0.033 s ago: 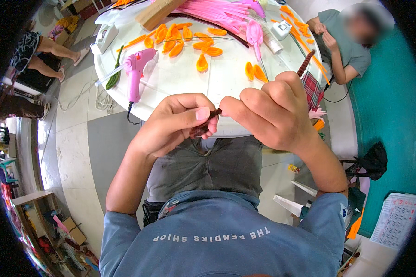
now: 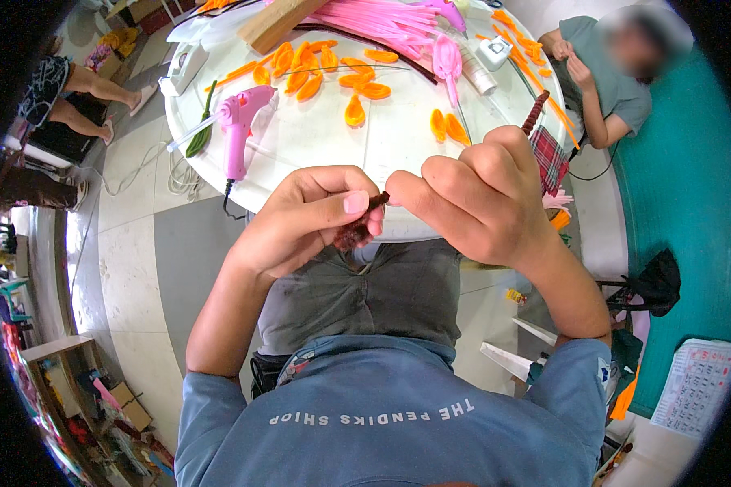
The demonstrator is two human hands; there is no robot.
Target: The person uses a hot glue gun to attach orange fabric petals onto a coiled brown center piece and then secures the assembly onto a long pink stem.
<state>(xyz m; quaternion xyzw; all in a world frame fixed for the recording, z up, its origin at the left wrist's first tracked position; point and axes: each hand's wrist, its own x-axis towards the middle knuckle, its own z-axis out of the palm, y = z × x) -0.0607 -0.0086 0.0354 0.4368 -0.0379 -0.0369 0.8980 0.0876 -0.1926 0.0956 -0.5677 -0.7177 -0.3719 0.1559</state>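
In the head view, the left hand [image 2: 313, 215], near the centre of the frame, pinched a small dark brown fuzzy coil [image 2: 352, 237] between thumb and fingers, its narrow end poking out past the thumbnail. The right hand [image 2: 483, 191], right of centre, was curled tight round a dark brown twisted fuzzy stem [image 2: 536, 112], whose tip stuck out above the knuckles; its index fingertip lay just beside the coil's narrow end. Whether coil and stem were one length could not be told, as the fingers hid the part between.

Both hands were over the near edge of a round white table [image 2: 300, 138] in the upper middle of the frame. On it, a pink plastic glue gun [image 2: 240, 130] lay at the left, beside a green fuzzy looped strand [image 2: 199, 140]. Orange fuzzy loops [image 2: 355, 111] were scattered across the upper middle, below a bundle of pink fuzzy stems [image 2: 374, 20].
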